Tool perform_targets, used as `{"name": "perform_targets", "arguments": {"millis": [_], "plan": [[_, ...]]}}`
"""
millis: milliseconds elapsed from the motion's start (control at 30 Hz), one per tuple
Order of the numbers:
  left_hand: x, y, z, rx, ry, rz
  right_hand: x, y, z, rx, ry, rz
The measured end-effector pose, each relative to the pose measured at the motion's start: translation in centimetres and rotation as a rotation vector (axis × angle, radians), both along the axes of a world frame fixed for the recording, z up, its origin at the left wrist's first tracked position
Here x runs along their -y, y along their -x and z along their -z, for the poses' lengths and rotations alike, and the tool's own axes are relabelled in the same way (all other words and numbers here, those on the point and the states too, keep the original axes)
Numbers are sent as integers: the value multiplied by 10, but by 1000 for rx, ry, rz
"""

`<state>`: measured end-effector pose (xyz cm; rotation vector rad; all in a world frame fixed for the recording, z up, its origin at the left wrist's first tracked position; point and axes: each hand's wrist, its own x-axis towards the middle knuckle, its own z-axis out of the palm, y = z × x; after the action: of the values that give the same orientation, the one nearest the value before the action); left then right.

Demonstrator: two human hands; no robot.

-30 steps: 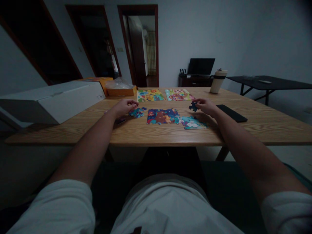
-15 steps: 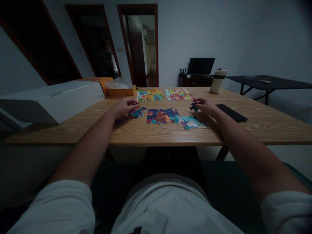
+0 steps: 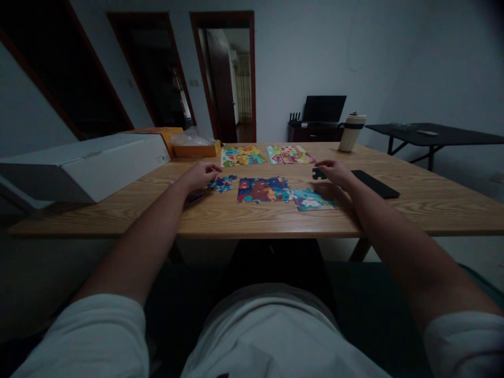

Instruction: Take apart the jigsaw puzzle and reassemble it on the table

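Held by its edge in my right hand point(image 3: 334, 172) is a dark jigsaw piece point(image 3: 318, 174), raised above the table and seen mostly from its dark side. My left hand point(image 3: 201, 176) hovers at the left of a heap of loose blue and purple jigsaw pieces point(image 3: 222, 184), its fingers loosely bent and no piece visible in them. Between the hands lies a partly joined jigsaw point(image 3: 263, 190) with a brown figure on dark blue. A teal section with white shapes point(image 3: 313, 199) adjoins its lower right corner, below my right hand. Beneath my left wrist, a dark purple item point(image 3: 196, 196) is partly hidden.
Two colourful picture puzzles point(image 3: 243, 156) point(image 3: 290, 154) lie farther back. At left stand a white box point(image 3: 114, 165) and an orange box tray point(image 3: 197, 150) with clear plastic. A black flat object point(image 3: 375, 184) lies right of my right hand; a cream tumbler point(image 3: 352, 134) stands behind.
My right hand has drawn slightly to the right with the jigsaw piece, which has turned. My left hand has shifted slightly left, uncovering more of the loose pieces.
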<state>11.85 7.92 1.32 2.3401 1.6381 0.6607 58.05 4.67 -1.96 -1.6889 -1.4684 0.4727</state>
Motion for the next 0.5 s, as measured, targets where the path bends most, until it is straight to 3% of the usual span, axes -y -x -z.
{"name": "perform_targets", "arguments": {"millis": [167, 333, 500], "plan": [[-12, 6, -4, -100, 54, 41, -10, -12, 11, 29, 18, 41], [-15, 27, -33, -98, 41, -79, -18, -23, 22, 61, 67, 79], [-8, 66, -53, -205, 180, -166, -24, -32, 29, 124, 107, 37]]}}
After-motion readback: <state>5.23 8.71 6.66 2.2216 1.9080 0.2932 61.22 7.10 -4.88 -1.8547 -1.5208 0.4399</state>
